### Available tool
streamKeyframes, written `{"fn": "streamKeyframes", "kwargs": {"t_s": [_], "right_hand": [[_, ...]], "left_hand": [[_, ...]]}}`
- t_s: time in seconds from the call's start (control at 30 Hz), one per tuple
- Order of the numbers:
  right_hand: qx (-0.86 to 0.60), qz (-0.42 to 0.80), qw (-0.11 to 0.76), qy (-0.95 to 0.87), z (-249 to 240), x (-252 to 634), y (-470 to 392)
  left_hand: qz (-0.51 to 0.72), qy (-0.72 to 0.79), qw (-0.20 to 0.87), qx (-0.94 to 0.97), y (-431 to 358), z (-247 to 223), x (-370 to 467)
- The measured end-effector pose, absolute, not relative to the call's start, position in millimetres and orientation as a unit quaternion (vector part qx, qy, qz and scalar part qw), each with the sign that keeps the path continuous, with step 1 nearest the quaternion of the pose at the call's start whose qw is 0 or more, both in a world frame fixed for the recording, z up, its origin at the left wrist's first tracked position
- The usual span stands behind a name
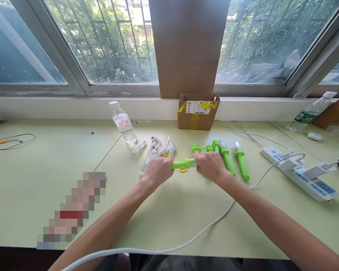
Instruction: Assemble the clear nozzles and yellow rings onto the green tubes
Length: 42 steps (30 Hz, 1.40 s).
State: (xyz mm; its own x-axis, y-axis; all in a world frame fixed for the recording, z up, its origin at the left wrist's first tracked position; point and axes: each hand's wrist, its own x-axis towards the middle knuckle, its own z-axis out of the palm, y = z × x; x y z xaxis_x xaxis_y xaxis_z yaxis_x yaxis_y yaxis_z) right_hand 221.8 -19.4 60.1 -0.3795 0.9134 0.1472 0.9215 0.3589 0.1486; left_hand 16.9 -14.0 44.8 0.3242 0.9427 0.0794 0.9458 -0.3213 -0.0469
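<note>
Between my two hands a green tube with a clear end (184,163) lies sideways, a little above the table. My left hand (159,169) is closed round its green end. My right hand (210,164) grips the clear end, which its fingers mostly cover. Just behind my left hand is a heap of clear plastic tubes (155,148), some with white, red or yellow parts. Several green tubes (228,160) lie behind and beside my right hand, some with clear tops. Under the held tube a yellow ring (182,169) shows on the table.
A water bottle (122,122) and an open cardboard box (198,113) stand towards the window. At the right are a power strip (299,173) with plugs, a second bottle (310,113) and a small white case (314,136). A white cable (203,230) crosses the table in front of me.
</note>
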Motion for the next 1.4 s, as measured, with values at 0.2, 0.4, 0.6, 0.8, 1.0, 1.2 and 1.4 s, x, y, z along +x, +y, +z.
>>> {"fn": "streamKeyframes", "kwargs": {"t_s": [0.2,0.4,0.6,0.8,1.0,1.2,1.4], "right_hand": [[-0.592,-0.05,0.006,-0.805,63,218,-19],[-0.559,-0.01,0.087,-0.824,58,225,-19],[-0.481,0.254,0.543,-0.64,46,207,-44],[-0.433,0.363,0.542,-0.622,34,177,-63],[-0.529,0.152,0.519,-0.654,40,207,-55],[-0.703,0.032,0.423,-0.571,42,279,-27],[-0.813,0.033,0.206,-0.544,36,315,-12]], "left_hand": [[-0.019,-0.554,0.083,-0.828,-5,40,16],[-0.055,-0.568,0.102,-0.815,-5,39,10],[-0.222,-0.658,0.039,-0.718,-14,38,13],[-0.347,-0.461,-0.081,-0.813,-46,24,42],[-0.282,-0.312,0.031,-0.907,-53,27,44],[-0.278,-0.407,0.09,-0.865,-29,28,22],[-0.247,-0.478,0.066,-0.841,-23,19,21]]}}
